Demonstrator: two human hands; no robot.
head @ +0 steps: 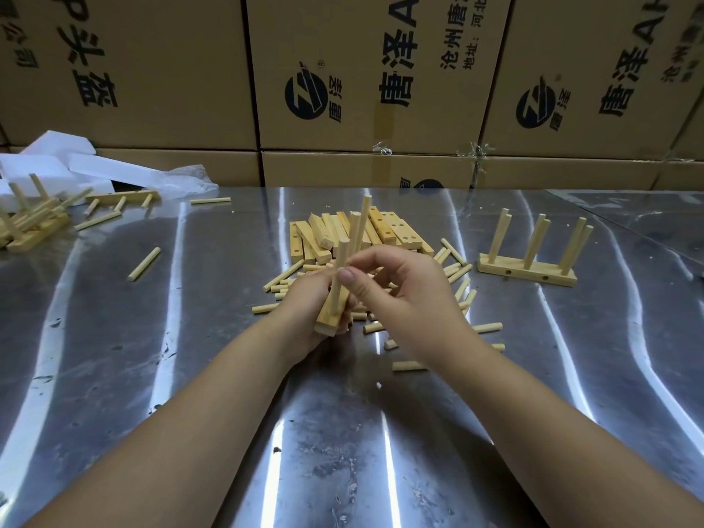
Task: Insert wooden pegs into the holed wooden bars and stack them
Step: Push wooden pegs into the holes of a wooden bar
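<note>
My left hand grips a holed wooden bar from below, its near end pointing toward me. Three pegs stand up from that bar. My right hand pinches the nearest peg between thumb and fingers, just above the bar. Behind my hands lies a pile of bare holed bars, and several loose pegs are scattered around it on the metal table.
A finished bar with several upright pegs stands at the right. More finished pieces are stacked at the far left, beside white foam blocks. Single pegs lie on the table. Cardboard boxes wall off the back.
</note>
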